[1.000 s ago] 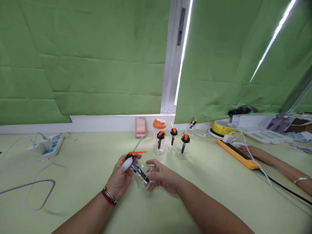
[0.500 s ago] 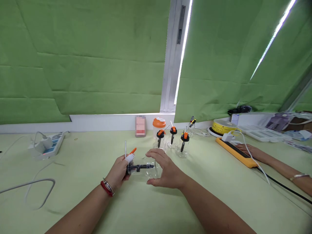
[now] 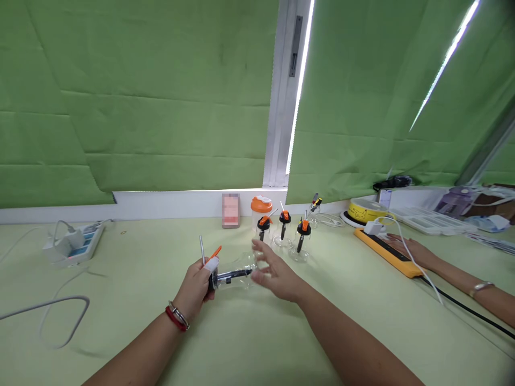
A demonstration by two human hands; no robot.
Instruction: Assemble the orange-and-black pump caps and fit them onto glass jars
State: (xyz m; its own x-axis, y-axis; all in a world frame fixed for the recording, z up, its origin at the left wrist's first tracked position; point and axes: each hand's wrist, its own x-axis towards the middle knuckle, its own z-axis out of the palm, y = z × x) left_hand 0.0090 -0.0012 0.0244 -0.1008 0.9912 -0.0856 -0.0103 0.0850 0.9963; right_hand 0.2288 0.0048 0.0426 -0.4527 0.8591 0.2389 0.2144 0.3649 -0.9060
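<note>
My left hand is closed round the black cap of a clear bottle, which lies on its side above the table. A metal spout and an orange lever stick up from the cap beside my thumb, and a black tube runs inside the bottle. At the bottle's base is my right hand, fingers apart and slightly blurred; whether it touches the glass I cannot tell. Beyond it stand similar bottles with black-and-orange caps, one in front, another behind, and a third partly hidden by my right hand.
An orange-lidded shaker and a phone stand at the back. A yellow tape roll and an orange power strip lie right, near another person's hand. A white power strip and cables lie left.
My right hand has opened away from the bottle's base and moved slightly right and up. My left hand still holds the bottle by its cap, its spout now tilted a little more to the left.
</note>
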